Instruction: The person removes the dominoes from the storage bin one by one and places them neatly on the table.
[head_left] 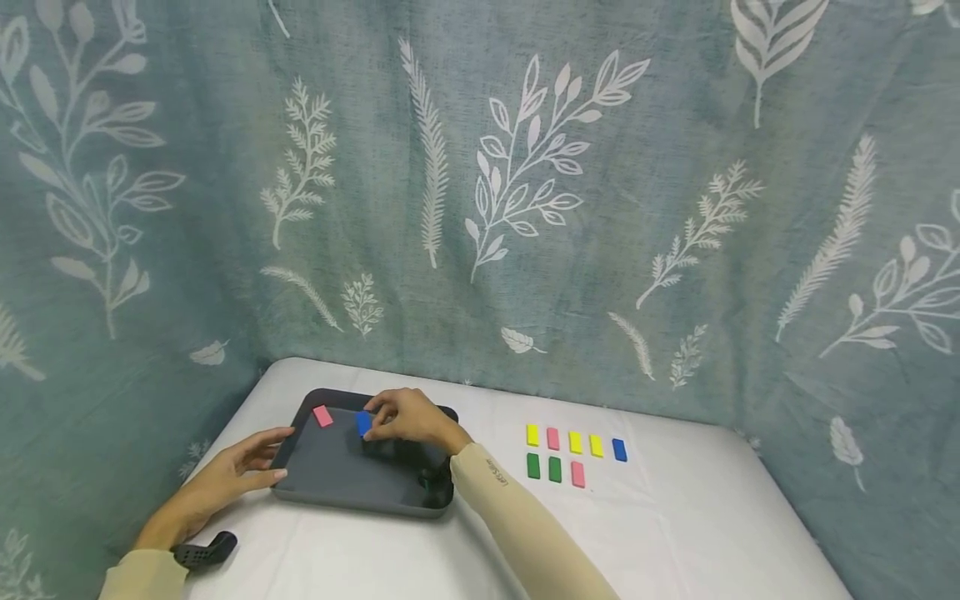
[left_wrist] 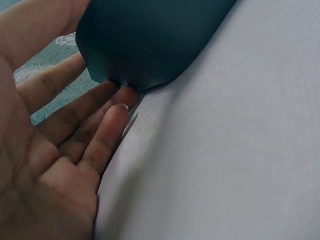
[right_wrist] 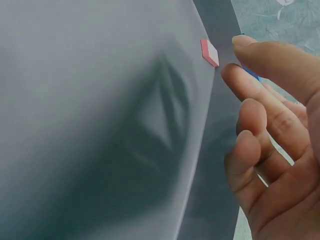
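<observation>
My right hand [head_left: 408, 417] pinches a blue block [head_left: 363, 422] between thumb and fingers, over the back part of a dark grey tray [head_left: 337, 467]. In the right wrist view most of the blue block [right_wrist: 251, 73] is hidden behind the fingers. A small pink block [head_left: 322, 416] lies inside the tray near its back left corner. At the tray's left side is my left hand [head_left: 225, 475], its fingers extended and loosely spread. Close up in the left wrist view, its fingertips [left_wrist: 117, 117] meet the lower outer wall of the tray [left_wrist: 145, 45].
Right of the tray, two rows of small blocks lie on the white tablecloth [head_left: 675, 517]: yellow [head_left: 575, 442], pink [head_left: 552, 438], green [head_left: 533, 466] and blue [head_left: 619, 450]. A patterned curtain [head_left: 465, 317] stands behind the table and along both sides.
</observation>
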